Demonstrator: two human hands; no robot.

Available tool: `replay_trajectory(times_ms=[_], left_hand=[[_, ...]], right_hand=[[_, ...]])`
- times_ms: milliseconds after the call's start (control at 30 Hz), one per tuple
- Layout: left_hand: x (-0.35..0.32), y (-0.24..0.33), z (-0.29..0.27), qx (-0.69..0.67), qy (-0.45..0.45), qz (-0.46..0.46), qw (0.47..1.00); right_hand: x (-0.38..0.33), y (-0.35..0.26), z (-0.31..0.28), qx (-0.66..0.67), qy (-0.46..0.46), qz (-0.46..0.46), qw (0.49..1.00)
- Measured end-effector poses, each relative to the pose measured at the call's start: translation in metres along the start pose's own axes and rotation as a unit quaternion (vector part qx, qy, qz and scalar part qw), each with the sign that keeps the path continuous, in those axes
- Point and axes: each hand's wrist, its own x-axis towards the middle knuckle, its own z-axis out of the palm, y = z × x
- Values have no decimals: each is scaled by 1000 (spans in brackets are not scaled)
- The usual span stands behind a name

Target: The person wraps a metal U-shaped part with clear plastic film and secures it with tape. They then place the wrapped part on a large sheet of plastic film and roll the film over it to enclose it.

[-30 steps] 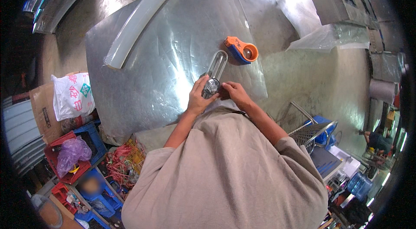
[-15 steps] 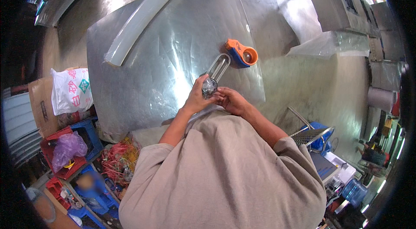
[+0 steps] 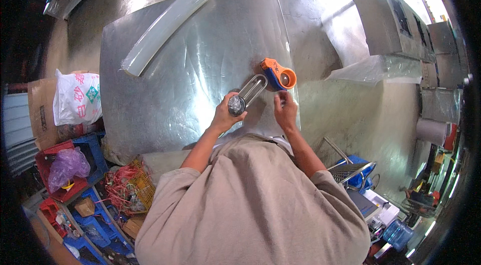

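The silvery looped-tube piece (image 3: 245,96) slants, its round end lower left. The orange-and-blue ringed tool (image 3: 273,69) lies near its loops on the tabletop (image 3: 155,104).

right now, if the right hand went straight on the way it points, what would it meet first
Probably the orange-and-blue ring-ended tool, just ahead of the right hand, though the hand's height is hard to judge.

Glare on metal tabletop (image 3: 198,77), upper right overexposed, rim black, edges perhaps soft
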Motion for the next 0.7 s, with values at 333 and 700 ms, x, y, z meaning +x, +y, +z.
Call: replay_trajectory(times_ms=[333, 700], left_hand=[[-33, -3, 7, -2, -38, 36, 999], [-54, -21, 14, -21, -150, 138, 979]], right_hand=[[73, 19, 16, -318, 19, -61, 946], [-2, -98, -101, -201, -190, -145, 950]])
